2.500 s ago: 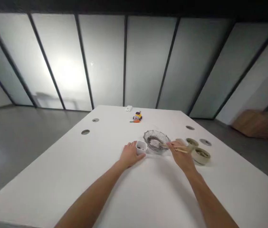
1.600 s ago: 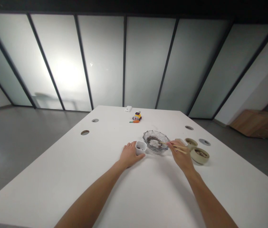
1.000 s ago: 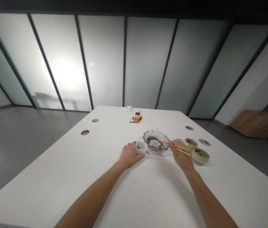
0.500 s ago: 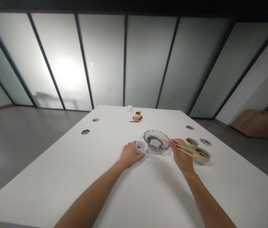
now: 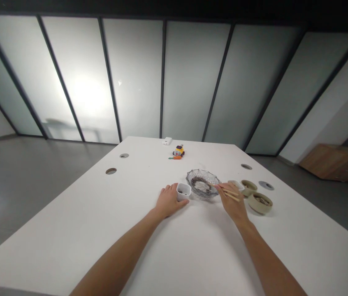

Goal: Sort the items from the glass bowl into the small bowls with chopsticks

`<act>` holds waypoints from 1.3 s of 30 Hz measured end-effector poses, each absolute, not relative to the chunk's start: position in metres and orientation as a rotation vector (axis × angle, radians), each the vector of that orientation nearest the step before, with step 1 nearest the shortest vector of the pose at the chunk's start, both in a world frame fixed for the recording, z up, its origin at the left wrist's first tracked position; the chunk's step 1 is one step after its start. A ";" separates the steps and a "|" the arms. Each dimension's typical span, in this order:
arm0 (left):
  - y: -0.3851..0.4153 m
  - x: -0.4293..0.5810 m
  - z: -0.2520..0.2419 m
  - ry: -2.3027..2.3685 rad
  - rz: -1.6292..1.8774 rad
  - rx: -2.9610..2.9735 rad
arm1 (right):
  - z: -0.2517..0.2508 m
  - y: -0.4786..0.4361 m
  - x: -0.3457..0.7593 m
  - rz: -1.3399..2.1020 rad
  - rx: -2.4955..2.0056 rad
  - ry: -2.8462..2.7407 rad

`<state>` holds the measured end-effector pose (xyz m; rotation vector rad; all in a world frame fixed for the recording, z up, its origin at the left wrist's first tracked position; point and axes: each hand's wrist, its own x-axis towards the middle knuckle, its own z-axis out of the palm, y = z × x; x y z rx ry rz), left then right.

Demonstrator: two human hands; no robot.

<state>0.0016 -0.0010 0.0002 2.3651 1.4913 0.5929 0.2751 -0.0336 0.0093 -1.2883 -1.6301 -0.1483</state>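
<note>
While the left hand (image 5: 168,201) is bracing the cup (image 5: 184,197) left of the glass bowl (image 5: 201,186), the right hand (image 5: 233,206) is holding chopsticks (image 5: 232,193) across the bowl's right rim; light, even pressure should be serving best.

Left tabletop (image 5: 87,216) passable; green bowls (image 5: 258,208) hem right hand (image 5: 232,201)

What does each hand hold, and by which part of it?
The left hand holds the small white cup around its left and near sides. The right hand grips the chopsticks partway along, with both ends sticking out.
</note>
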 end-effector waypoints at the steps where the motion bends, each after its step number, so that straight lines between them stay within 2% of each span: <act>1: -0.001 0.002 0.001 1.491 0.590 2.362 | 0.009 -0.034 0.275 -0.141 -1.286 -1.626; 9: -0.001 0.001 0.002 1.486 0.578 2.363 | 0.019 -0.038 0.273 -0.164 -1.270 -1.514; 17: -0.003 0.002 0.005 1.486 0.571 2.350 | 0.033 -0.052 0.249 0.251 -1.173 -1.386; 24: -0.004 0.001 0.007 1.498 0.569 2.349 | 0.027 -0.047 0.261 -0.151 -1.278 -1.507; 39: 0.000 0.000 0.000 1.482 0.612 2.375 | 0.005 -0.030 0.270 -0.094 -1.267 -1.618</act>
